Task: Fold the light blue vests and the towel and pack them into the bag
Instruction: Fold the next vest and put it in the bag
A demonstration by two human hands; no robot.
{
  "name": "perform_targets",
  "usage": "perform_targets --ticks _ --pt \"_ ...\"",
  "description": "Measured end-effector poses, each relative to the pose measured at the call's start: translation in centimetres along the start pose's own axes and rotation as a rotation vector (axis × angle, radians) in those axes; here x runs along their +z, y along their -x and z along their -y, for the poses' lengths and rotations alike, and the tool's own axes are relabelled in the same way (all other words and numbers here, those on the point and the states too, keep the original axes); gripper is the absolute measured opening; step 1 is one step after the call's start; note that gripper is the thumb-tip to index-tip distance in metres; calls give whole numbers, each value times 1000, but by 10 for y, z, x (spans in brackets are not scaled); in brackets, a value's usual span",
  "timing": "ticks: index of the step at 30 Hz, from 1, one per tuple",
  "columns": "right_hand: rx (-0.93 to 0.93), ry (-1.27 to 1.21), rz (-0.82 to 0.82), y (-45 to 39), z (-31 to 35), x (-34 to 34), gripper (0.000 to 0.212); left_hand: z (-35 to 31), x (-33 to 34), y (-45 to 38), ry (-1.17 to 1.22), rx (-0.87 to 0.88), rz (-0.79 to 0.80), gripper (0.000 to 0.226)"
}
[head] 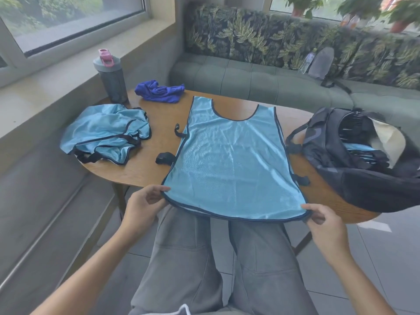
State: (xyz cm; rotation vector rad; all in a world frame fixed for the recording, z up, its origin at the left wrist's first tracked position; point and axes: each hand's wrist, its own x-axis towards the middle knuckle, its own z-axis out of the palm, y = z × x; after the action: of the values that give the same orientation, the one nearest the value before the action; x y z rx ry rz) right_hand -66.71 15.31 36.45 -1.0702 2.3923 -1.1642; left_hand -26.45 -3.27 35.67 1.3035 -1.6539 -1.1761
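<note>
Pinching the near hem of a light blue vest (229,164), the left hand (145,208) grips one bottom corner and the right hand (322,221) grips the other, fingers curled on the cloth. From the hands the vest lies spread flat across the table (156,133), neck farthest away. Beyond the left hand sit a heap of crumpled vests (106,133), a purple towel (159,90) and a bottle (111,80). Beyond the right hand an open bag (354,155) holds blue cloth.

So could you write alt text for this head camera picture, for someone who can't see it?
A person's left hand and right hand pinch the bottom corners of a light blue vest spread flat on a wooden table. Crumpled vests lie left, an open dark bag right.
</note>
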Motion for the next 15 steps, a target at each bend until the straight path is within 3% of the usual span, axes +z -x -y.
perform_targets --ticks 6,10,15 --pt "-296 127 -133 -7 9 -7 19 -9 -2 -8 -202 226 -161 21" --pt "-475 130 -152 -6 20 -16 14 -13 -9 -14 -277 413 -78 11" --pt "-369 -14 -151 -8 40 -22 8 -33 -13 -16 -299 435 -111 19"
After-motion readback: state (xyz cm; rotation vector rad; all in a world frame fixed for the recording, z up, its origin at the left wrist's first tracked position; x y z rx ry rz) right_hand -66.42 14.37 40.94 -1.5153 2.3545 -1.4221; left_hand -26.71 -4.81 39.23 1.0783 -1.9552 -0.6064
